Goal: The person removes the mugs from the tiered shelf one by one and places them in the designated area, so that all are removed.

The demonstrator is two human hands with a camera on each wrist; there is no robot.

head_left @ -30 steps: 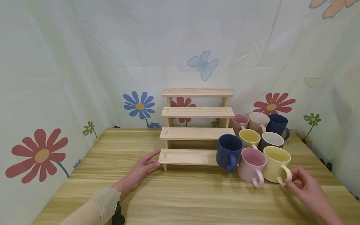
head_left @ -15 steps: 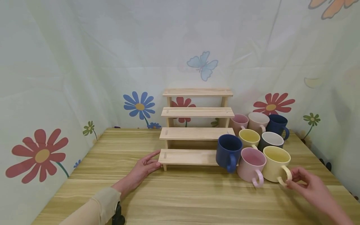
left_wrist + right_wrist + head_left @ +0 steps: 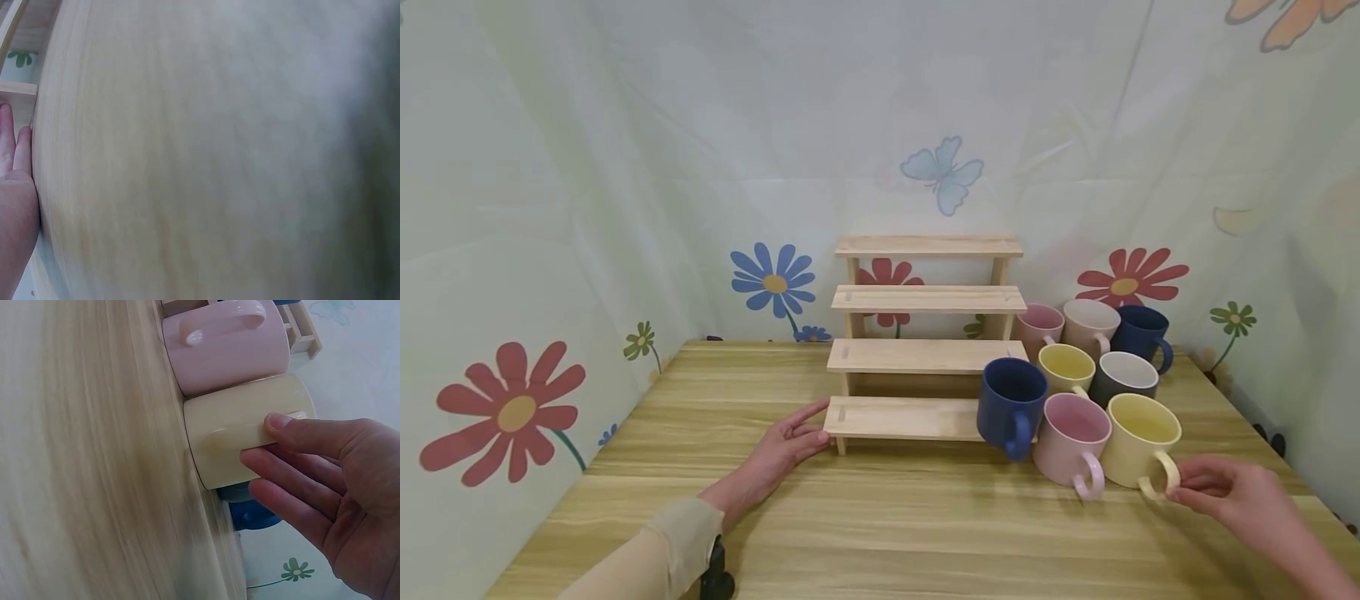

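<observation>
My right hand pinches the handle of a pale yellow mug between thumb and fingers. The right wrist view shows the thumb on top of the handle of this yellow mug. Touching it on the left is a glossy pink mug. At the left end of the lowest step of a four-step wooden stand, my left hand rests with extended fingers against the board. Only part of the left hand shows in the left wrist view, low beside the stand.
A dark blue mug stands at the right end of the stand's lowest step, overlapping it. Behind are a smaller yellow mug, a grey mug with white inside, pink mugs and another blue mug. A flower-print curtain surrounds the wooden table.
The yellow mug has shifted slightly right, with my right hand moving right along with its handle. My left hand and the stand stay put.
</observation>
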